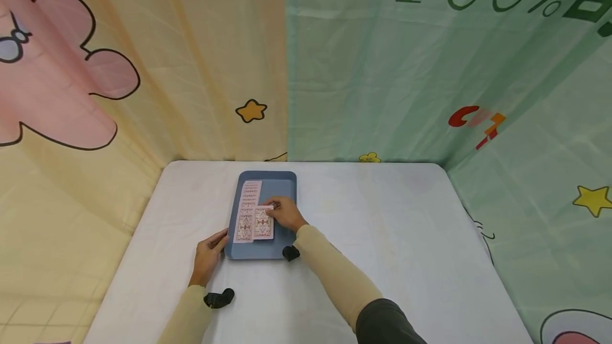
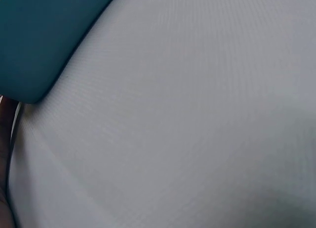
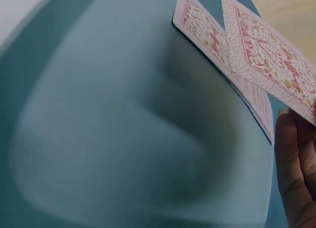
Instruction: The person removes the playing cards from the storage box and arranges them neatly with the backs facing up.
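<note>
A blue tray (image 1: 285, 187) lies on the table with a column of overlapping playing cards (image 1: 244, 222), patterned backs up, along its left side. My right hand (image 1: 288, 214) pinches one playing card (image 1: 263, 225) just right of that column. In the right wrist view, this card (image 3: 279, 57) is tilted above the tray floor, with the other cards (image 3: 210, 35) behind it and my fingers (image 3: 291, 159) at its near edge. My left hand (image 1: 208, 256) grips the tray's left rim near the front corner. The left wrist view shows mostly tablecloth and a corner of the tray (image 2: 47, 40).
A white cloth covers the table (image 1: 382, 238). Printed curtains (image 1: 354, 78) stand close behind the table and along both sides. Black wrist straps (image 1: 220, 298) stick out from the forearms; the right one hangs by the tray's front right corner.
</note>
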### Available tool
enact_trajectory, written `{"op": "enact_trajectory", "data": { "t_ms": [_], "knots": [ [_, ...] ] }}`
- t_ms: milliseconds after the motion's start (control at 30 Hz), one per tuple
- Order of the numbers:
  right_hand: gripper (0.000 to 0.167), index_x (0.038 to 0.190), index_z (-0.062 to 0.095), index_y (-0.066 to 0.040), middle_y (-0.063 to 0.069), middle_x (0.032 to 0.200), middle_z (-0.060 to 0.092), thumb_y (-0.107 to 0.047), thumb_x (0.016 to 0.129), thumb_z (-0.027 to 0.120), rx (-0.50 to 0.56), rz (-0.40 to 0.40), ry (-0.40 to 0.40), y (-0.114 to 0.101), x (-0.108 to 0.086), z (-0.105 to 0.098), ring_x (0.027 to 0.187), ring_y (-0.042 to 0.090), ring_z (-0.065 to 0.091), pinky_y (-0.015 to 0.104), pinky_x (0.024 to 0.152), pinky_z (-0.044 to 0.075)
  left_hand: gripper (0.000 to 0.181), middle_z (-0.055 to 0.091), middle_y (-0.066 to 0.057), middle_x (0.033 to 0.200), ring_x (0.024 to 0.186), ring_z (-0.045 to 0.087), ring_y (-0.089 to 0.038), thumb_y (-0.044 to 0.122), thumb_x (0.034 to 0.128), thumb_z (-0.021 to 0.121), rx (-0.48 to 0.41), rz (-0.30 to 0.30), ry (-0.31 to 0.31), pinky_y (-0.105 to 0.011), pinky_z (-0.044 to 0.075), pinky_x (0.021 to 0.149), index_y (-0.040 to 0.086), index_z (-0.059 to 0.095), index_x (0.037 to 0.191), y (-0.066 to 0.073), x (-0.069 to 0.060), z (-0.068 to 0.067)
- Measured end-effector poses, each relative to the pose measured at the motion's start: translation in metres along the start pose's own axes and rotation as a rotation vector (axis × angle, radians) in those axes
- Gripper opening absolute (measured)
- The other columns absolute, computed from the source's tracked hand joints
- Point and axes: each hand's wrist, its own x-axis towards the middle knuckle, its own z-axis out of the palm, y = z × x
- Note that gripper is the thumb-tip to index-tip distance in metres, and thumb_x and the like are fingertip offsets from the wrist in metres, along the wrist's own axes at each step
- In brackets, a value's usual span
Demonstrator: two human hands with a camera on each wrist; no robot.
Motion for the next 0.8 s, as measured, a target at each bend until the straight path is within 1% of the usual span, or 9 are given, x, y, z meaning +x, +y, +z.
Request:
{"op": "enact_trajectory", "data": {
  "t_ms": [100,167,233,300,333,433,633,733,800],
  "knots": [
    [0.018,0.106,0.072,-0.006,0.003,0.084,0.063,-0.008,0.089,0.069,-0.022,-0.006,0.015,0.004,0.0,-0.006,0.072,0.01,0.053,0.023,0.06,0.044,0.042,0.052,-0.016,0.139,0.129,0.047,-0.024,0.021,0.098,0.058,-0.002,0.0,0.006,-0.006,0.039,0.085,0.002,0.054,0.136,-0.002,0.001,0.001],
    [0.019,0.107,0.072,-0.007,0.003,0.083,0.064,-0.008,0.088,0.069,-0.029,-0.011,0.02,0.006,-0.001,-0.012,0.071,0.01,0.054,0.023,0.059,0.045,0.042,0.052,-0.016,0.139,0.13,0.046,-0.025,0.02,0.098,0.057,-0.002,0.001,0.007,-0.015,0.041,0.094,0.001,0.053,0.136,-0.003,0.001,0.001],
    [0.019,0.106,0.073,-0.007,0.003,0.082,0.064,-0.008,0.088,0.07,-0.036,-0.018,0.03,0.007,-0.001,-0.018,0.07,0.01,0.055,0.023,0.059,0.046,0.043,0.052,-0.016,0.139,0.13,0.046,-0.026,0.021,0.0979,0.058,-0.002,-0.001,0.008,-0.028,0.04,0.102,0.001,0.054,0.136,-0.005,0.001,0.001],
    [0.018,0.105,0.073,-0.006,0.004,0.08,0.064,-0.009,0.087,0.071,-0.032,-0.03,0.045,0.009,-0.001,-0.025,0.068,0.011,0.055,0.024,0.059,0.046,0.043,0.051,-0.017,0.14,0.131,0.045,-0.028,0.02,0.098,0.057,0.0,0.002,0.007,-0.039,0.037,0.106,0.0,0.053,0.136,-0.005,0.001,0.001],
    [0.018,0.105,0.073,-0.006,0.004,0.08,0.065,-0.009,0.087,0.071,-0.032,-0.032,0.054,0.01,-0.002,-0.028,0.068,0.011,0.055,0.024,0.059,0.046,0.043,0.051,-0.018,0.14,0.131,0.045,-0.028,0.019,0.0979,0.057,-0.001,0.005,0.009,-0.041,0.035,0.107,-0.001,0.053,0.136,-0.005,0.001,0.001],
    [0.018,0.104,0.072,-0.005,0.004,0.081,0.066,-0.009,0.086,0.071,-0.018,-0.03,0.085,0.014,-0.002,-0.036,0.068,0.011,0.056,0.025,0.06,0.047,0.042,0.052,-0.017,0.139,0.13,0.046,-0.028,0.018,0.0978,0.057,0.009,0.01,0.017,-0.038,0.037,0.106,-0.001,0.053,0.135,-0.004,0.001,0.002],
    [0.02,0.106,0.071,-0.002,0.006,0.079,0.066,-0.006,0.086,0.071,0.062,0.017,0.132,0.024,-0.003,-0.051,0.069,0.011,0.058,0.025,0.062,0.051,0.043,0.053,-0.017,0.138,0.129,0.048,-0.028,0.021,0.0976,0.058,0.02,0.013,0.028,-0.027,0.041,0.1,0.0,0.054,0.135,-0.004,0.0,0.002],
    [0.021,0.106,0.071,-0.001,0.006,0.079,0.063,-0.005,0.086,0.071,0.099,0.028,0.167,0.028,-0.003,-0.057,0.069,0.011,0.059,0.026,0.063,0.053,0.042,0.053,-0.018,0.138,0.129,0.047,-0.029,0.019,0.0976,0.057,0.014,0.018,0.025,-0.017,0.041,0.095,-0.001,0.054,0.134,-0.005,0.0,0.001],
    [0.021,0.106,0.071,-0.002,0.005,0.078,0.061,-0.005,0.086,0.071,0.111,0.043,0.191,0.031,-0.003,-0.06,0.069,0.011,0.059,0.028,0.064,0.054,0.041,0.054,-0.018,0.137,0.129,0.048,-0.028,0.018,0.0973,0.058,0.015,0.016,0.027,-0.009,0.04,0.089,-0.001,0.055,0.133,-0.006,-0.001,0.001]
  ]
}}
